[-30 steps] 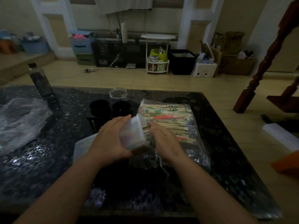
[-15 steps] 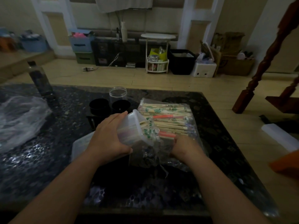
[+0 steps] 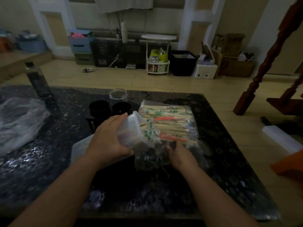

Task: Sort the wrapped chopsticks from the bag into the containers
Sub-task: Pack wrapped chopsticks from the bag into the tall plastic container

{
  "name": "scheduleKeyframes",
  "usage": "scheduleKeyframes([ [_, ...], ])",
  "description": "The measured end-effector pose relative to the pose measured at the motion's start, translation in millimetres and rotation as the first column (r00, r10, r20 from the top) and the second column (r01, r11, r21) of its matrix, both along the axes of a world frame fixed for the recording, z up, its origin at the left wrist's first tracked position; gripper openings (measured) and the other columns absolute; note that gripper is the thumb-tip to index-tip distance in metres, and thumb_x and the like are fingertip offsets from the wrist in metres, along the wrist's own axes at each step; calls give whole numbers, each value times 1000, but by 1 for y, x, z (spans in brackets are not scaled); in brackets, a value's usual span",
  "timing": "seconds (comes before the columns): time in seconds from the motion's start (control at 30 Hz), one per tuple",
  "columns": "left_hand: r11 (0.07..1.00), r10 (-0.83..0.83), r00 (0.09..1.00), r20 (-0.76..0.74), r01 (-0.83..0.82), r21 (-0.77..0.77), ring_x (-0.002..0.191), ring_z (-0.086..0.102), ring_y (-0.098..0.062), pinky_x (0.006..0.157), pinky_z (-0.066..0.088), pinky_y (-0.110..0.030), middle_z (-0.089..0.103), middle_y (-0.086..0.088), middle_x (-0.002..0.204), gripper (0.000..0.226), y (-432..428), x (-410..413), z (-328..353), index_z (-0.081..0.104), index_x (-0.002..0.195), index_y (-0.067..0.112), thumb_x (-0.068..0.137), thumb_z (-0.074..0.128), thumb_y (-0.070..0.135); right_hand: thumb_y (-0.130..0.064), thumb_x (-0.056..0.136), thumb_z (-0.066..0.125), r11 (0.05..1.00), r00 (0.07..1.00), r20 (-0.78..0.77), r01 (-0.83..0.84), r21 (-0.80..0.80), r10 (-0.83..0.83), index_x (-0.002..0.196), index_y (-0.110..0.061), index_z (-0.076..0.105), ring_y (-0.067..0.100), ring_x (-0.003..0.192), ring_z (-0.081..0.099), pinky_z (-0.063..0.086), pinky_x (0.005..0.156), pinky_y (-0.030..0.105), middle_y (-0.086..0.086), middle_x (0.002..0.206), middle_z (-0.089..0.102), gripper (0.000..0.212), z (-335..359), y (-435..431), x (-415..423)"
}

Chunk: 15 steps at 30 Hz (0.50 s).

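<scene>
My left hand [image 3: 108,138] grips a translucent plastic container [image 3: 132,128], tilted with its mouth toward the right; several green-printed wrapped chopsticks [image 3: 146,132] stick out of it. A clear plastic bag [image 3: 168,122] full of wrapped chopsticks, a few in red wrappers, lies on the dark table just right of the container. My right hand [image 3: 180,153] reaches into the bag's near open end, and its fingertips are hidden among the chopsticks and plastic. Two black cups [image 3: 99,107] and a clear jar [image 3: 118,95] stand behind the container.
A translucent lid or tray [image 3: 78,148] lies under my left wrist. A crumpled plastic sheet [image 3: 18,122] covers the table's left side, and a dark bottle [image 3: 38,81] stands at the back left. A wooden post [image 3: 262,66] rises beyond the right edge.
My right hand has moved away from the container's mouth, right and toward me, into the bag's open end. The container stays tilted in my left hand with chopsticks now sticking out.
</scene>
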State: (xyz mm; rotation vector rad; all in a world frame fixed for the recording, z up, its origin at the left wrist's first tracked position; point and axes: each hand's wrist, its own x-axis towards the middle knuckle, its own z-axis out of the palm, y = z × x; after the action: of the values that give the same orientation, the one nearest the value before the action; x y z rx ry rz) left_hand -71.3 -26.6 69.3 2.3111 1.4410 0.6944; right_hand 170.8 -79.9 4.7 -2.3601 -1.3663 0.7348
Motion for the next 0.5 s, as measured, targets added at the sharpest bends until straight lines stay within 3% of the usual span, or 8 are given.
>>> scheduleKeyframes([
  [0.13,1000,3,1000,13,-3,-5,136,33,-16,106,28,-33,35,6,150,129,3,-1,0,31,151,30,31,65,63,-36,100,44,987,980,123,-162,14,159,152,-25,29,30,134,42,39,107,43,4,154,37,55,-10,13,5],
  [0.23,1000,-4,1000,11,4,-9,133,36,-15,106,32,-35,36,8,148,128,7,1,1,31,151,31,33,72,59,-23,94,43,971,964,120,-237,-24,238,152,-24,27,26,138,40,34,111,45,2,158,32,61,-16,29,8],
  [0.37,1000,2,1000,14,-2,-14,133,35,-15,108,32,-37,36,7,148,127,11,1,1,32,151,29,34,76,52,-29,98,40,963,944,198,-249,-105,265,150,-19,28,27,145,26,17,119,50,7,158,28,55,-23,48,11],
  [0.5,1000,-3,1000,17,3,-29,134,34,-15,108,30,-35,35,7,149,125,14,2,1,31,151,30,36,78,50,-27,99,43,963,914,311,-227,-144,261,142,-18,41,32,134,38,30,111,48,11,146,41,44,-22,59,12],
])
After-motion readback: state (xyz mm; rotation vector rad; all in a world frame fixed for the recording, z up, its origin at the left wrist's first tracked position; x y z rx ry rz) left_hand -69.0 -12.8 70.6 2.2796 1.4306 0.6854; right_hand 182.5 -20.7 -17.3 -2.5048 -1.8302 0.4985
